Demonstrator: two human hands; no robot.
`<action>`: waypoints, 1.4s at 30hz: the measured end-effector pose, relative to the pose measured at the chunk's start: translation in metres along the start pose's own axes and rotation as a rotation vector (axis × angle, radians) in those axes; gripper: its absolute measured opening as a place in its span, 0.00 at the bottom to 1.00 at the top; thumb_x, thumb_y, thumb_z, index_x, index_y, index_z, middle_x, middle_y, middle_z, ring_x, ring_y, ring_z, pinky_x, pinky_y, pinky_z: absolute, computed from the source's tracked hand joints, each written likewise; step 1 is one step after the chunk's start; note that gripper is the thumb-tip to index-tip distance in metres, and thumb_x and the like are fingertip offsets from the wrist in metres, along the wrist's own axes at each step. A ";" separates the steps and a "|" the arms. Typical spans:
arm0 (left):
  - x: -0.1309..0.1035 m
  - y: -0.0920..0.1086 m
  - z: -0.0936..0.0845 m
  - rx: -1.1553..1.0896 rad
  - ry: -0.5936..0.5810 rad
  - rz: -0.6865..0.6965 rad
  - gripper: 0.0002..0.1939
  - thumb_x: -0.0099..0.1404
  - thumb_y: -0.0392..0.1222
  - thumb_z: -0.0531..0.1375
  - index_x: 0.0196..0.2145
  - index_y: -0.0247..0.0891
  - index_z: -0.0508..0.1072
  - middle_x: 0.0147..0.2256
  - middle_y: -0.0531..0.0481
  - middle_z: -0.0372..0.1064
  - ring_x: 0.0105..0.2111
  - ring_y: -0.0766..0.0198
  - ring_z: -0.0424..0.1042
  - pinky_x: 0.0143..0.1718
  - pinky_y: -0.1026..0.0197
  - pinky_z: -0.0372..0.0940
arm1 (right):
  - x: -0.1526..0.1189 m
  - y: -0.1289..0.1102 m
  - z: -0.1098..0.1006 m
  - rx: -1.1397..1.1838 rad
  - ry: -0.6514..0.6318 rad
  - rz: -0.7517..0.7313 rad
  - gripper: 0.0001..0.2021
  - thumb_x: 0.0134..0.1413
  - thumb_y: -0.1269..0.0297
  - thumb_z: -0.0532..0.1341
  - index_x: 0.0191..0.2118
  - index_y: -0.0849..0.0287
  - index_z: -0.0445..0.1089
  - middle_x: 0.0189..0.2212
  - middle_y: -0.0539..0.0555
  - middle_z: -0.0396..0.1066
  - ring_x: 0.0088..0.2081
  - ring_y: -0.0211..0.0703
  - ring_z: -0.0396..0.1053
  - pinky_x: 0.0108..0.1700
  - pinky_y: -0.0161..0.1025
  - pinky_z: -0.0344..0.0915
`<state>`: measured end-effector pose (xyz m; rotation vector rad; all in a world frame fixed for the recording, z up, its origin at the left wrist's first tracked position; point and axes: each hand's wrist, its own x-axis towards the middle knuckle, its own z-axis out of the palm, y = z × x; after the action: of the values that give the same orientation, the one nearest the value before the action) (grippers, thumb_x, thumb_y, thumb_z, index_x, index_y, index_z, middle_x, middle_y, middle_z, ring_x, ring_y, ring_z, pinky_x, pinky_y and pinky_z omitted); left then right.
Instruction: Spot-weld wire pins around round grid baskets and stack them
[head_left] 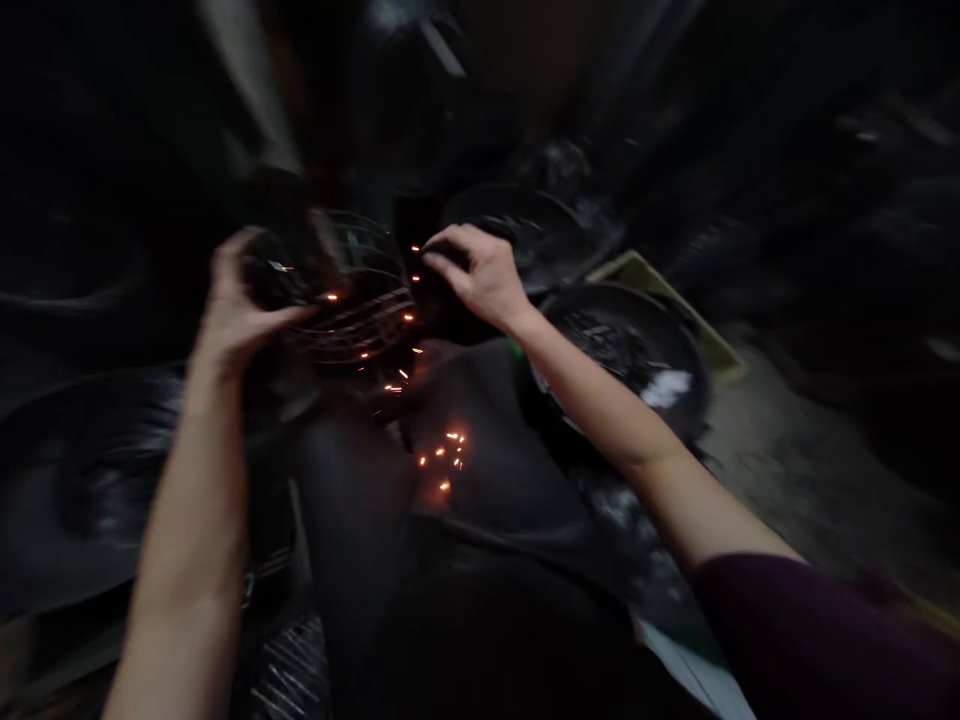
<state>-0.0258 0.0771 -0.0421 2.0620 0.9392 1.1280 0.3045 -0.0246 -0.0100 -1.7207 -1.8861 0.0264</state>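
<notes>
My left hand (234, 305) curls its fingers and thumb around a dark, shiny object that blends into the shadow; I cannot make out its kind. Just right of it is a round wire guard (352, 330) with curved bars, partly lost in the dark. My right hand (476, 268) is closed in a pinch beyond the guard's right side, and whatever its fingertips hold is hidden. Orange sparks (409, 317) scatter between the two hands. More glowing sparks (450, 450) show lower down, over dark cloth across my lap (495, 430).
Right of my right forearm, a round dark pan (686, 350) holds dark metal pieces. A yellowish box edge (697, 310) lies behind it. Another dark pan (540, 215) stands farther back. At the left is a large dark basin (37, 540). Much of the scene is dim and blurred.
</notes>
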 end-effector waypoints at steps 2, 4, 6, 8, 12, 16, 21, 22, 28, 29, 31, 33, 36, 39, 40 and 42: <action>-0.011 -0.028 0.003 -0.162 0.001 -0.058 0.68 0.25 0.59 0.78 0.63 0.63 0.52 0.65 0.59 0.53 0.66 0.50 0.53 0.65 0.35 0.52 | -0.039 0.063 -0.029 -0.103 0.002 0.189 0.17 0.68 0.56 0.52 0.53 0.58 0.70 0.47 0.54 0.73 0.50 0.47 0.69 0.55 0.46 0.64; -0.029 -0.053 0.009 -0.303 -0.016 -0.165 0.66 0.23 0.60 0.78 0.59 0.76 0.51 0.62 0.68 0.55 0.67 0.52 0.54 0.64 0.33 0.51 | -0.091 0.116 -0.057 -0.227 -0.085 0.488 0.15 0.66 0.61 0.54 0.51 0.60 0.72 0.49 0.56 0.74 0.51 0.46 0.70 0.57 0.43 0.63; -0.047 -0.064 0.017 -0.377 -0.012 -0.241 0.63 0.22 0.59 0.78 0.55 0.82 0.52 0.60 0.73 0.59 0.66 0.54 0.55 0.65 0.33 0.49 | -0.140 0.154 -0.071 -0.316 -0.259 0.785 0.14 0.64 0.64 0.56 0.51 0.62 0.73 0.51 0.58 0.74 0.53 0.45 0.69 0.58 0.40 0.61; -0.059 -0.063 0.025 -0.414 0.019 -0.270 0.62 0.22 0.57 0.78 0.53 0.84 0.52 0.59 0.76 0.61 0.67 0.56 0.53 0.67 0.34 0.46 | -0.176 0.178 -0.067 -0.348 -0.365 0.935 0.14 0.63 0.67 0.57 0.50 0.65 0.74 0.50 0.61 0.74 0.52 0.46 0.70 0.58 0.38 0.61; -0.061 -0.051 0.031 -0.425 0.041 -0.315 0.57 0.26 0.58 0.77 0.49 0.92 0.51 0.58 0.85 0.59 0.68 0.57 0.52 0.67 0.32 0.45 | -0.207 0.199 -0.038 -0.380 -0.423 1.077 0.17 0.61 0.68 0.59 0.54 0.68 0.72 0.51 0.68 0.72 0.52 0.49 0.70 0.54 0.39 0.63; -0.057 -0.058 0.034 -0.408 0.058 -0.328 0.55 0.27 0.61 0.76 0.48 0.94 0.49 0.56 0.84 0.61 0.67 0.57 0.53 0.66 0.32 0.50 | -0.210 0.207 -0.025 -0.395 -0.448 1.160 0.17 0.58 0.70 0.61 0.52 0.68 0.73 0.51 0.72 0.71 0.52 0.51 0.70 0.52 0.40 0.64; -0.076 -0.053 0.024 -0.323 0.218 -0.272 0.63 0.28 0.66 0.75 0.56 0.81 0.43 0.53 0.64 0.64 0.60 0.55 0.63 0.62 0.39 0.58 | -0.208 0.187 -0.038 -0.351 -0.368 1.047 0.09 0.56 0.65 0.62 0.38 0.68 0.75 0.40 0.77 0.74 0.45 0.57 0.74 0.46 0.48 0.66; -0.083 -0.042 0.019 -0.287 0.224 -0.257 0.62 0.32 0.68 0.74 0.58 0.77 0.40 0.53 0.61 0.63 0.59 0.56 0.64 0.60 0.42 0.61 | -0.208 0.180 -0.044 -0.327 -0.335 1.003 0.11 0.58 0.61 0.61 0.35 0.65 0.75 0.35 0.76 0.74 0.41 0.58 0.75 0.44 0.51 0.66; -0.114 0.031 0.006 0.149 0.191 -0.188 0.62 0.44 0.71 0.68 0.64 0.52 0.35 0.56 0.42 0.57 0.59 0.52 0.64 0.56 0.49 0.65 | -0.190 0.157 -0.073 -0.033 -0.032 0.558 0.25 0.50 0.29 0.50 0.29 0.43 0.71 0.14 0.56 0.61 0.17 0.49 0.67 0.27 0.51 0.61; -0.115 0.039 0.006 0.189 0.195 -0.176 0.62 0.44 0.69 0.69 0.64 0.51 0.36 0.57 0.42 0.57 0.59 0.52 0.64 0.57 0.49 0.64 | -0.182 0.148 -0.075 0.031 -0.005 0.509 0.25 0.48 0.28 0.51 0.30 0.41 0.71 0.13 0.55 0.59 0.14 0.47 0.64 0.24 0.50 0.59; -0.114 0.052 0.008 0.219 0.185 -0.133 0.59 0.44 0.62 0.72 0.63 0.50 0.40 0.58 0.41 0.55 0.59 0.51 0.63 0.59 0.49 0.62 | -0.166 0.115 -0.075 0.223 -0.014 0.506 0.20 0.47 0.30 0.58 0.32 0.38 0.71 0.14 0.55 0.61 0.13 0.47 0.62 0.19 0.49 0.57; -0.112 0.063 0.012 0.229 0.151 -0.069 0.55 0.44 0.55 0.73 0.62 0.48 0.46 0.59 0.41 0.55 0.59 0.50 0.62 0.61 0.48 0.60 | -0.146 0.066 -0.072 0.476 -0.106 0.577 0.18 0.45 0.38 0.66 0.39 0.38 0.72 0.21 0.57 0.70 0.17 0.46 0.66 0.19 0.47 0.60; -0.105 0.079 0.020 0.255 0.058 -0.013 0.47 0.45 0.49 0.73 0.59 0.47 0.56 0.57 0.43 0.57 0.60 0.48 0.59 0.63 0.44 0.58 | -0.112 -0.013 -0.060 0.753 -0.361 0.586 0.28 0.43 0.48 0.71 0.52 0.45 0.70 0.26 0.52 0.74 0.19 0.40 0.67 0.19 0.38 0.62; -0.099 0.092 0.029 0.303 -0.051 -0.016 0.37 0.46 0.46 0.73 0.54 0.48 0.66 0.57 0.43 0.55 0.60 0.44 0.57 0.62 0.40 0.57 | -0.078 -0.069 -0.041 0.804 -0.702 0.448 0.22 0.49 0.53 0.68 0.49 0.56 0.74 0.25 0.50 0.74 0.20 0.37 0.66 0.19 0.35 0.61; -0.097 0.095 0.031 0.316 -0.080 -0.016 0.34 0.47 0.46 0.73 0.52 0.48 0.69 0.58 0.43 0.54 0.60 0.44 0.56 0.62 0.39 0.57 | -0.070 -0.080 -0.034 0.773 -0.743 0.388 0.18 0.51 0.55 0.66 0.45 0.58 0.76 0.26 0.51 0.75 0.21 0.37 0.68 0.21 0.35 0.63; -0.096 0.098 0.033 0.328 -0.121 -0.011 0.31 0.47 0.45 0.72 0.50 0.47 0.72 0.58 0.44 0.52 0.61 0.42 0.54 0.62 0.38 0.56 | -0.058 -0.094 -0.022 0.636 -0.674 0.229 0.12 0.54 0.58 0.64 0.40 0.58 0.79 0.30 0.53 0.78 0.27 0.40 0.73 0.28 0.37 0.69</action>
<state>-0.0053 -0.0612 -0.0254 2.3508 1.1336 0.8764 0.2287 -0.1017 0.0213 -1.5422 -1.7877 1.2859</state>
